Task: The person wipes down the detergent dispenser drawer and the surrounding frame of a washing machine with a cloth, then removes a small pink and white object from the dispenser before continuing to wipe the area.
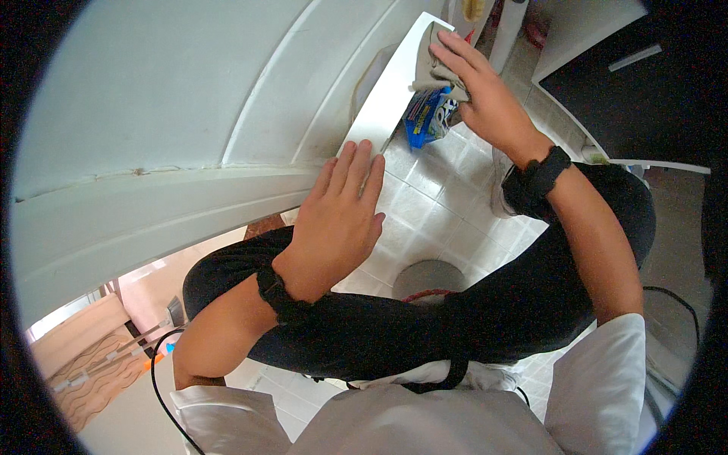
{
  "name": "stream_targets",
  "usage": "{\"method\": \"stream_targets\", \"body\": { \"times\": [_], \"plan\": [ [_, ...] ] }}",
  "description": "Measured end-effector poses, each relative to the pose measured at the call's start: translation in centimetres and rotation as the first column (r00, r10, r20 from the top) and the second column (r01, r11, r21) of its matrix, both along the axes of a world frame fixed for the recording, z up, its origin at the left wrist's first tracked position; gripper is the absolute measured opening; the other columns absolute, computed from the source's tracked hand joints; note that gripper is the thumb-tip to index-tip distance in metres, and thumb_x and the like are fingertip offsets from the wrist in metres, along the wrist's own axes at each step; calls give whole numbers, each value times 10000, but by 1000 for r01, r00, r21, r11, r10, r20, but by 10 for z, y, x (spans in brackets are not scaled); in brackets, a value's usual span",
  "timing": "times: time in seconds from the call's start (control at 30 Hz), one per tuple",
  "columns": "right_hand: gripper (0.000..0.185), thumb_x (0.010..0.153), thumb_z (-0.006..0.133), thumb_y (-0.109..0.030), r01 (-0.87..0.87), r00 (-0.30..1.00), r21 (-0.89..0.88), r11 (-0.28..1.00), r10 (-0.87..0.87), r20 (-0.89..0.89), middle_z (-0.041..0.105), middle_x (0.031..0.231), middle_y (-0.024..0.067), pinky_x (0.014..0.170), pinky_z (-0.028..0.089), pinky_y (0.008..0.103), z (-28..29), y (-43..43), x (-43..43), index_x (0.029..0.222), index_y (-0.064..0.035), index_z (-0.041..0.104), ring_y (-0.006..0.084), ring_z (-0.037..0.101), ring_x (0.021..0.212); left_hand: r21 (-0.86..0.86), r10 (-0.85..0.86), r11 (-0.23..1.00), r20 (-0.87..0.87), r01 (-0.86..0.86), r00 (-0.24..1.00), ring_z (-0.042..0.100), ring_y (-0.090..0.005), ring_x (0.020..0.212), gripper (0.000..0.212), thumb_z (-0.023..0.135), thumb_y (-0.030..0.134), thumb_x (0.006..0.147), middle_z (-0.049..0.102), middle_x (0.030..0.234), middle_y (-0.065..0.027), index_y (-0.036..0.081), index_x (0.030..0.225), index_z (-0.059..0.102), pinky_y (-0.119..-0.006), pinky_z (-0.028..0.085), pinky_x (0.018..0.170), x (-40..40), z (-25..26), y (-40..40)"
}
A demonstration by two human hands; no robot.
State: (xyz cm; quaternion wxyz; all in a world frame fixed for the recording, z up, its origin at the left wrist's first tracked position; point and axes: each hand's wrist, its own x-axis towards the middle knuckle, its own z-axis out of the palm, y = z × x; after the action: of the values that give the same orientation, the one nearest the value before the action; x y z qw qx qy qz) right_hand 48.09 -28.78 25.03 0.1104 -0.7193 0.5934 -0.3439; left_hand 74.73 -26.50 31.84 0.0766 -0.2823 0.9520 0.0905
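Note:
A narrow white board or ledge [388,85] runs beside the pale panelled surface. My left hand [341,222] lies flat over its near end, fingertips on the white face and fingers slightly apart, holding nothing. At the far end, my right hand [495,108] presses a bunched grey-beige cloth [429,60] against the board, its fingers bent over the cloth and its thumb hidden. Just below the cloth a blue printed plastic packet [424,119] stands by the board's side, partly covered by cloth and hand. Both wrists wear black bands.
A large pale panelled surface [170,85] fills the left. Black cabinet fronts [620,96] with a handle stand at right. Light floor tiles [426,199] lie between my black-clad knees, with a round grey object [429,276]. Long poles [114,358] and a black cable [156,387] are lower left.

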Motion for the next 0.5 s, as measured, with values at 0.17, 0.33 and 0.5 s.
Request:
{"method": "stream_targets", "body": {
  "times": [0.17, 0.33, 0.5],
  "plan": [
    [745, 693, 515, 183, 34, 999, -38, 999, -34, 6, 302, 1464, 112, 1122, 270, 370, -3, 2, 10, 1370, -106, 399, 305, 307, 1346, 0, -2, 1000, 9, 2, 1000, 273, -380, 1340, 664, 611, 215, 822, 273, 1442, -233, -42, 1363, 324, -444, 245, 1109, -1, 2, -2],
    [759, 666, 502, 190, -12, 1000, -5, 1000, 12, -29, 320, 1448, 128, 1126, 264, 379, 1, 18, 25, 1371, -65, 386, 313, 265, 1363, -5, -5, 1000, 21, 5, 1000, 276, -380, 1339, 660, 608, 215, 827, 278, 1441, -229, -33, 1368, 322, -434, 253, 1107, 0, 3, -2],
    [709, 670, 505, 152, -102, 984, 4, 995, 101, -144, 345, 1425, 155, 1109, 289, 378, 10, 21, 22, 1346, -28, 394, 330, 291, 1348, 2, 3, 1000, 7, -3, 1000, 279, -376, 1340, 658, 617, 216, 824, 285, 1441, -221, -28, 1365, 333, -430, 265, 1100, 1, 0, -2]
  ]
}}
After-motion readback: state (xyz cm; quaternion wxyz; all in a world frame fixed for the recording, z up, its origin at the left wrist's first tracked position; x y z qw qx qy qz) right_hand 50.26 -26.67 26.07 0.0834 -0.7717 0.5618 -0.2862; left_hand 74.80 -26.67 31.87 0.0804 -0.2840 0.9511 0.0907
